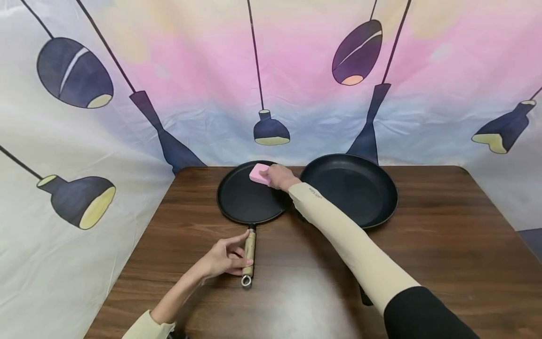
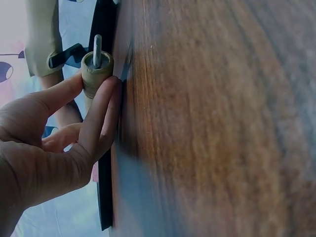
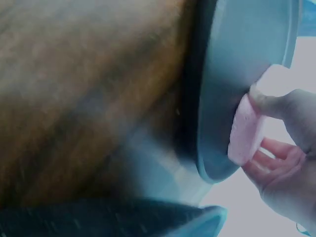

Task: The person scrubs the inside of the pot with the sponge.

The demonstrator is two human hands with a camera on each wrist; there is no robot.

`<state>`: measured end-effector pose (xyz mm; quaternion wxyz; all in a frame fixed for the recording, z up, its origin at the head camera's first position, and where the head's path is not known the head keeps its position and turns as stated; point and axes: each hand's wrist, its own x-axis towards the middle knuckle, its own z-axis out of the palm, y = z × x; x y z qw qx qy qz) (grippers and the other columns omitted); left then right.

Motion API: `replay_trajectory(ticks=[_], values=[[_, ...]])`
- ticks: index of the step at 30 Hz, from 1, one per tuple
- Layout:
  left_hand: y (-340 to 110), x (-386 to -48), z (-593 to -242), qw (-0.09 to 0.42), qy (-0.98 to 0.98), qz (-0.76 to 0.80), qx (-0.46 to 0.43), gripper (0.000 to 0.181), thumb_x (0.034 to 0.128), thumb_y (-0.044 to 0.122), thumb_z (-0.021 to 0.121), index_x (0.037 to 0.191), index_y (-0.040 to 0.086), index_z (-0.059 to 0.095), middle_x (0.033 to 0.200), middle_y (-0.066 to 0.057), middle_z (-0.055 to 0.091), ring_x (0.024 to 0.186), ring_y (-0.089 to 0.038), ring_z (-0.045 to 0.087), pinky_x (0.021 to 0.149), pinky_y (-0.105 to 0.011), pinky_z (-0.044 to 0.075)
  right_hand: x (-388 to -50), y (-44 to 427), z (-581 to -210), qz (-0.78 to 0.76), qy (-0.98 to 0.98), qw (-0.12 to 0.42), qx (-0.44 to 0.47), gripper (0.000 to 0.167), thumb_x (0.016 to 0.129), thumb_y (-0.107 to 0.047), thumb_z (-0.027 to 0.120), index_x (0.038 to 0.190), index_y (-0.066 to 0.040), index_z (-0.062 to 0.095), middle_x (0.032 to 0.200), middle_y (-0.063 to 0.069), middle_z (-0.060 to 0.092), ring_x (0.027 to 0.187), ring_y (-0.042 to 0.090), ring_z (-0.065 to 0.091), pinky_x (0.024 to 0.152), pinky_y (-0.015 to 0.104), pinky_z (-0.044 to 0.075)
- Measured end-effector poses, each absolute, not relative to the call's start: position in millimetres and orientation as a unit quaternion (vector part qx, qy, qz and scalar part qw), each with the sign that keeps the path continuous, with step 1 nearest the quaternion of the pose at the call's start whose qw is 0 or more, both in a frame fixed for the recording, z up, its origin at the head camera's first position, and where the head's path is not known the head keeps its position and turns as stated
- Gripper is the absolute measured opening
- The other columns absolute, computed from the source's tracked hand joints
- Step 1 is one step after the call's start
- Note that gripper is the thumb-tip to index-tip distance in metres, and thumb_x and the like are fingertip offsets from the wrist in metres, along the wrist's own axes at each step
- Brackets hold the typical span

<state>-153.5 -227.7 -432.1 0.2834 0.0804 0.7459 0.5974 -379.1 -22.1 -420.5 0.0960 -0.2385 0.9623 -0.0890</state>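
A flat black pan [image 1: 245,197] with a low rim lies on the table, its light wooden handle [image 1: 250,252] toward me. My left hand [image 1: 224,256] grips that handle between thumb and fingers; the left wrist view shows the handle's end with its metal ring [image 2: 98,52]. At the pan's far right part, my right hand [image 1: 281,177] holds a pink sponge [image 1: 259,174] against the cooking surface. In the right wrist view the sponge [image 3: 247,128] sits between the thumb and the fingers, on the pan [image 3: 242,59].
A larger, deeper black frying pan [image 1: 349,188] stands to the right, partly under my right forearm, its dark handle [image 1: 365,296] pointing toward me. Both pans lie on a brown wooden table [image 1: 444,245]. Behind it hangs a cloth [image 1: 211,94] printed with lamps.
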Motion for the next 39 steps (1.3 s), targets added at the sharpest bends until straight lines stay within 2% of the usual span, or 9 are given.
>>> replay_trajectory(ticks=[4, 11, 16, 19, 25, 28, 32, 35, 39], values=[[-225.4, -159.9, -431.2, 0.274, 0.753, 0.593, 0.081, 0.088, 0.0907, 0.002, 0.076, 0.160, 0.001, 0.023, 0.093, -0.007, 0.061, 0.073, -0.006, 0.069, 0.071, -0.033, 0.065, -383.3, -14.9, -415.2, -0.080, 0.960, 0.100, -0.249, 0.057, 0.102, -0.015, 0.063, 0.154, -0.029, 0.044, 0.156, 0.012, 0.048, 0.143, 0.025, 0.046, 0.111, 0.036, 0.047], [-229.2, -163.7, -432.5, 0.274, 0.761, 0.586, 0.060, 0.087, 0.0912, 0.007, 0.077, 0.161, 0.005, 0.026, 0.096, -0.007, 0.061, 0.075, -0.006, 0.068, 0.074, -0.034, 0.065, -358.9, -5.9, -409.6, -0.077, 0.917, 0.128, -0.369, 0.053, 0.095, -0.014, 0.073, 0.145, -0.026, 0.058, 0.152, 0.013, 0.053, 0.144, 0.029, 0.047, 0.121, 0.041, 0.041], [-233.1, -162.5, -430.1, 0.275, 0.763, 0.582, 0.063, 0.087, 0.0912, 0.006, 0.077, 0.161, 0.003, 0.025, 0.095, -0.009, 0.062, 0.073, -0.007, 0.067, 0.074, -0.036, 0.065, -330.3, -9.7, -407.2, -0.078, 0.886, 0.154, -0.430, 0.052, 0.093, -0.007, 0.073, 0.140, -0.028, 0.063, 0.152, 0.012, 0.053, 0.144, 0.029, 0.047, 0.120, 0.041, 0.041], [-234.6, -160.6, -427.2, 0.274, 0.767, 0.577, 0.062, 0.087, 0.0911, 0.005, 0.077, 0.160, 0.002, 0.024, 0.094, -0.009, 0.063, 0.072, -0.007, 0.067, 0.073, -0.037, 0.065, -326.0, -16.8, -404.3, -0.076, 0.880, 0.157, -0.442, 0.051, 0.093, -0.004, 0.073, 0.138, -0.027, 0.065, 0.151, 0.011, 0.055, 0.143, 0.027, 0.048, 0.120, 0.040, 0.043], [-232.2, -154.0, -423.8, 0.267, 0.777, 0.566, 0.068, 0.087, 0.0898, 0.003, 0.077, 0.159, -0.003, 0.025, 0.091, -0.008, 0.064, 0.071, -0.006, 0.067, 0.073, -0.038, 0.066, -344.6, -30.1, -410.0, -0.081, 0.911, 0.127, -0.384, 0.053, 0.095, -0.012, 0.073, 0.144, -0.027, 0.059, 0.151, 0.008, 0.055, 0.142, 0.025, 0.048, 0.117, 0.038, 0.045], [-229.8, -149.7, -425.6, 0.271, 0.773, 0.569, 0.069, 0.088, 0.0889, 0.004, 0.079, 0.159, -0.003, 0.025, 0.089, -0.007, 0.064, 0.070, -0.006, 0.067, 0.072, -0.039, 0.066, -357.3, -37.1, -418.9, -0.054, 0.939, 0.089, -0.326, 0.053, 0.102, -0.017, 0.065, 0.151, -0.028, 0.050, 0.150, 0.009, 0.054, 0.140, 0.027, 0.049, 0.114, 0.039, 0.047], [-227.7, -145.9, -428.6, 0.281, 0.769, 0.571, 0.066, 0.090, 0.0877, 0.005, 0.080, 0.159, -0.002, 0.026, 0.087, -0.005, 0.063, 0.069, -0.006, 0.066, 0.072, -0.039, 0.065, -368.6, -47.4, -427.3, -0.012, 0.957, 0.072, -0.282, 0.052, 0.108, -0.020, 0.053, 0.158, -0.027, 0.041, 0.148, 0.016, 0.053, 0.135, 0.033, 0.051, 0.111, 0.042, 0.049], [-225.5, -147.9, -428.7, 0.278, 0.770, 0.571, 0.064, 0.089, 0.0868, 0.005, 0.081, 0.158, -0.002, 0.028, 0.086, -0.005, 0.065, 0.069, -0.006, 0.067, 0.073, -0.039, 0.065, -374.6, -49.2, -425.7, 0.000, 0.959, 0.069, -0.274, 0.049, 0.108, -0.021, 0.053, 0.155, -0.026, 0.045, 0.144, 0.016, 0.056, 0.133, 0.034, 0.053, 0.111, 0.044, 0.049], [-223.5, -154.3, -427.4, 0.272, 0.769, 0.576, 0.057, 0.087, 0.0869, 0.003, 0.080, 0.158, -0.001, 0.030, 0.086, -0.005, 0.068, 0.071, -0.006, 0.069, 0.073, -0.037, 0.065, -377.5, -42.5, -416.6, -0.005, 0.948, 0.078, -0.310, 0.049, 0.104, -0.020, 0.062, 0.151, -0.028, 0.051, 0.146, 0.010, 0.058, 0.136, 0.028, 0.053, 0.115, 0.040, 0.046]])
